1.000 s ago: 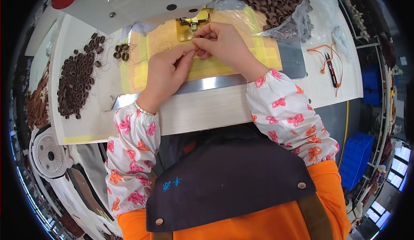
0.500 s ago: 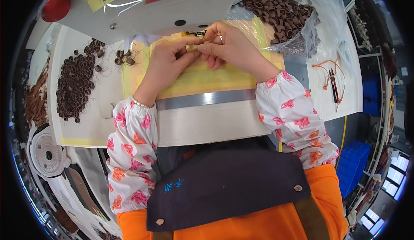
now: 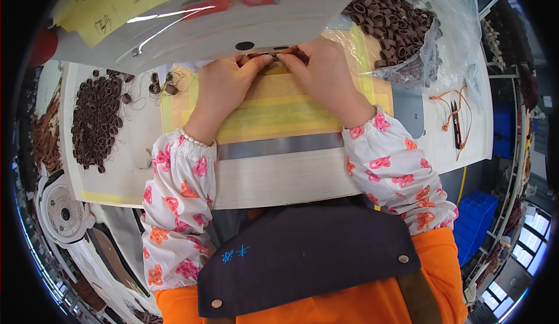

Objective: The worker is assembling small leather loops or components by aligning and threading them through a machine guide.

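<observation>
Both my hands are under the front of a pale sewing machine head (image 3: 297, 18), thumbs pointing at each other. My left hand (image 3: 228, 85) has its thumb and fingers pinched together. My right hand (image 3: 327, 70) mirrors it, fingers curled and thumb pressed inward. Something small and dark shows between the fingertips, too hidden to name. Beneath the hands lies a work surface covered with yellow tape (image 3: 271, 114). To the left is a heap of small brown loops (image 3: 96, 120) with loose threads, and a few more brown loops (image 3: 171, 89) lie nearer my left hand.
A clear plastic bag (image 3: 460, 27) at the far right holds many brown loops (image 3: 387, 24). Black-and-red thread snips (image 3: 456, 127) with an orange cord lie on the right of the table. A metal strip (image 3: 285, 146) crosses the front. A white fan (image 3: 64, 212) stands at lower left.
My hands have moved farther in under the machine head, and their fingertips have drawn slightly apart. The whole view has shifted, with the machine head now looming larger.
</observation>
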{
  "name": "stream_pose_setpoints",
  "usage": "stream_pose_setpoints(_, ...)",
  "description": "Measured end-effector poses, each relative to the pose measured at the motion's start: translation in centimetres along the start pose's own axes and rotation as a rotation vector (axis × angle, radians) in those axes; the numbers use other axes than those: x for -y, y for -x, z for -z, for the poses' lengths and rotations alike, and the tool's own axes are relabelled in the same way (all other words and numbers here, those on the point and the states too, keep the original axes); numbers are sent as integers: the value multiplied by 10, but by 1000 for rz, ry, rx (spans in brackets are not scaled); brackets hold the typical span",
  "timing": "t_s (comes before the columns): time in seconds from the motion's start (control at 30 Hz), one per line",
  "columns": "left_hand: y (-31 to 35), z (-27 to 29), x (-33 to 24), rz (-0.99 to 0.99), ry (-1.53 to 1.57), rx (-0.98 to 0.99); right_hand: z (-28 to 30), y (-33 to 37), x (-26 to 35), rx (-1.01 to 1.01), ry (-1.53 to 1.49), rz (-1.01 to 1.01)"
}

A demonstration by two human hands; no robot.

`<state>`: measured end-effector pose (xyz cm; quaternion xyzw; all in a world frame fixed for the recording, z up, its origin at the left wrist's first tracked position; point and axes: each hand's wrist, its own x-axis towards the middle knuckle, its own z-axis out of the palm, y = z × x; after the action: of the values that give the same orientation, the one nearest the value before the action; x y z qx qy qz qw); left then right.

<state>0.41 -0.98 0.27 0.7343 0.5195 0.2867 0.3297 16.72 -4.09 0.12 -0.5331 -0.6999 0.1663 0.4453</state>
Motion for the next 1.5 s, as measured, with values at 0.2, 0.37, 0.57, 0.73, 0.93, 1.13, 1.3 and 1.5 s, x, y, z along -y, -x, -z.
stream_pose_setpoints(0.2,-1,2,-1,18,14,5,-3,1,0,-42,36,26)
stream_pose_setpoints(0.37,-1,5,-5,43,-41,17,-4,0,0,-39,57,50)
stream_pose_setpoints(0.57,-2,3,-2,17,-6,13,0,-2,4,-14,80,36)
stream_pose_setpoints(0.73,-6,3,-2,50,-26,64,3,-4,4,20,80,-28)
stream_pose_setpoints(0.93,-2,2,-3,65,-2,19,0,-6,2,17,95,-17)
stream_pose_setpoints(1.13,-4,3,-3,111,7,37,0,-6,3,45,98,-64)
stream_pose_setpoints(1.3,-3,7,3,164,32,21,-4,-7,1,40,106,7)
stream_pose_setpoints(1.5,-4,7,-9,172,-73,79,-4,-3,-8,15,92,-39)
